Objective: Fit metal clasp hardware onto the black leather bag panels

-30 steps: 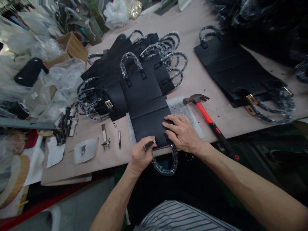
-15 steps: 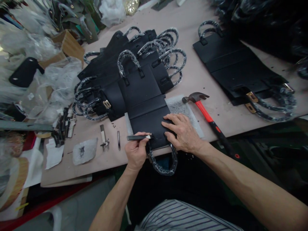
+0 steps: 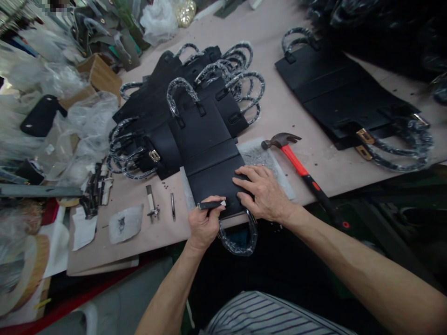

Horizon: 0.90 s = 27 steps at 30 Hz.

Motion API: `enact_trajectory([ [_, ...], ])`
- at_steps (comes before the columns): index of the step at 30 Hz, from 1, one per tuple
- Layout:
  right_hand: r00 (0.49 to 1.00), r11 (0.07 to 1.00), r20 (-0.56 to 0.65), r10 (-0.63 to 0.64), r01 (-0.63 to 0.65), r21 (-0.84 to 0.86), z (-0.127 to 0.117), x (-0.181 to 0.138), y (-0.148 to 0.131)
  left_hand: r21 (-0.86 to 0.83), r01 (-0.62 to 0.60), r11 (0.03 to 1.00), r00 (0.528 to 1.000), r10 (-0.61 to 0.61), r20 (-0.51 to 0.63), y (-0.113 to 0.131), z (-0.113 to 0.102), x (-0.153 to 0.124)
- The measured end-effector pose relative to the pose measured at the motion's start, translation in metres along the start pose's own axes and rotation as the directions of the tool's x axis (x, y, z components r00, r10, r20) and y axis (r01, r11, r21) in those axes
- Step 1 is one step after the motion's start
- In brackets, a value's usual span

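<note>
At the table's [image 3: 160, 232] near edge: the black bag panel [image 3: 211, 172] lies at twelve o'clock from your left hand [image 3: 204, 225], ten from your right hand [image 3: 263, 193].
Dark tool [image 3: 210, 205]: pinched in your left hand, pale tip over the panel.
Spread fingers: your right hand's, resting on the panel.
Hammer [image 3: 300, 169]: two o'clock from your right hand.
</note>
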State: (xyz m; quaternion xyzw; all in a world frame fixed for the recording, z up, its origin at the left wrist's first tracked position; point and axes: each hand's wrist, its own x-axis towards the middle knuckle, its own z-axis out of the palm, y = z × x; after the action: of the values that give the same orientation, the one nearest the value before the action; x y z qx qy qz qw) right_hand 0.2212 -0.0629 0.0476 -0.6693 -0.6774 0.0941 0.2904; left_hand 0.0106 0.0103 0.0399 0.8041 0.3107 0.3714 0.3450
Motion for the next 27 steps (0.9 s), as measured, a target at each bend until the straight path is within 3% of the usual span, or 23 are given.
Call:
enact_trajectory([
  [22, 1.0, 1.0, -0.019, -0.006, 0.007, 0.01, 0.0003, -0.0007, 0.0003, 0.211, -0.157, 0.965, 0.988, 0.154, 0.029, 0.0042, 0.0073, 0.0025],
  [27, 0.999, 0.999, -0.039, -0.033, 0.034, 0.015, 0.0028, -0.001, 0.0006, 0.217, -0.143, 0.966, 0.99, 0.14, 0.031, 0.0054, 0.0095, 0.0017],
])
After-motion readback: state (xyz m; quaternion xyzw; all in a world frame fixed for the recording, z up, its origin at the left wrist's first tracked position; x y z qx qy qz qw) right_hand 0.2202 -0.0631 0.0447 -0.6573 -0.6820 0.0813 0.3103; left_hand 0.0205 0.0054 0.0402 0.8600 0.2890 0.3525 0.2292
